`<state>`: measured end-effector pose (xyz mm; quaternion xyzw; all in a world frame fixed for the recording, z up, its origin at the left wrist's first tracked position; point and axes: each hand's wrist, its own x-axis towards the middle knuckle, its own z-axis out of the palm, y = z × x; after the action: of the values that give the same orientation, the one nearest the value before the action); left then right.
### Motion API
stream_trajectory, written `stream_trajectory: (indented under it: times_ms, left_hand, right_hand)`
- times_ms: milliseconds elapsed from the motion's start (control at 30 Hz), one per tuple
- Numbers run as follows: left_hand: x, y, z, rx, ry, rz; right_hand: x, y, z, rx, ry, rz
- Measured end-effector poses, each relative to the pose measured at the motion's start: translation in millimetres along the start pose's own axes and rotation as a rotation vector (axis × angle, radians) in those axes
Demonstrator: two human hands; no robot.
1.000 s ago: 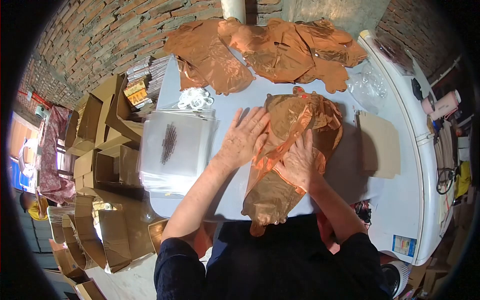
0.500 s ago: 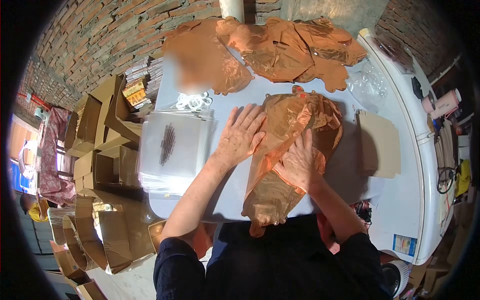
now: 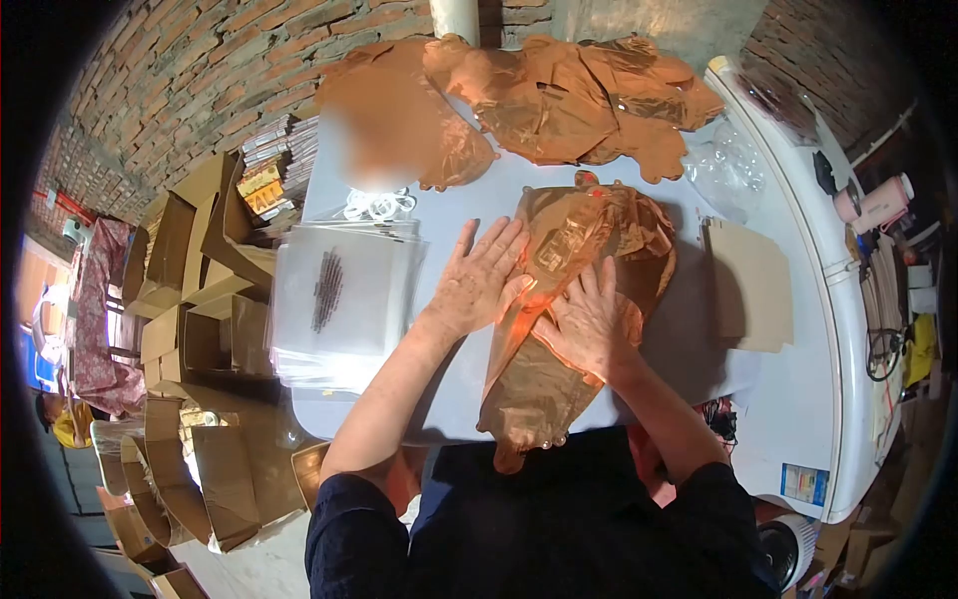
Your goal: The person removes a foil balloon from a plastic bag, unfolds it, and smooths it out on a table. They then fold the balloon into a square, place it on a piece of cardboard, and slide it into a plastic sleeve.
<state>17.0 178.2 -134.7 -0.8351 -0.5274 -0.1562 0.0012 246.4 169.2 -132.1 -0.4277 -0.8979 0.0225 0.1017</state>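
Copper-coloured foil (image 3: 539, 371) shows new glare toward 12 o'clock, probably flattening; we've edged our spread left hand (image 3: 483, 277) toward 3 o'clock, our right hand (image 3: 589, 321) spread atop.

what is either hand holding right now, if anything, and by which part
Nothing appears gripped: the left hand lies open along the left edge of the copper-coloured foil, and the right hand rests open on its middle.

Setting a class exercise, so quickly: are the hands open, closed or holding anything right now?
Left hand: open, touching the long, shiny copper foil piece.
Right hand: open, laid on that foil.
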Motion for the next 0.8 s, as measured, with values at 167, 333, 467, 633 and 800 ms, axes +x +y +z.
stream_trajectory:
  times_ms: [167,333,467,633,800]
  left_hand:
    - [0,2,-3,-0.029,-0.023,-0.012]
    - [0,0,-1,-0.033,0.035,-0.002]
    - [-1,-2,-2,-0.014,0.016,0.019]
    - [-3,-4,2,0.000,0.020,0.019]
    - [-2,-5,6,0.006,0.058,0.030]
  right_hand:
    - [0,4,7,0.033,-0.012,0.007]
    - [0,6,5,0.036,0.100,-0.037]
    - [0,9,1,0.060,0.171,-0.098]
    - [4,11,-10,0.166,0.138,-0.144]
    - [5,17,-7,0.237,0.222,-0.141]
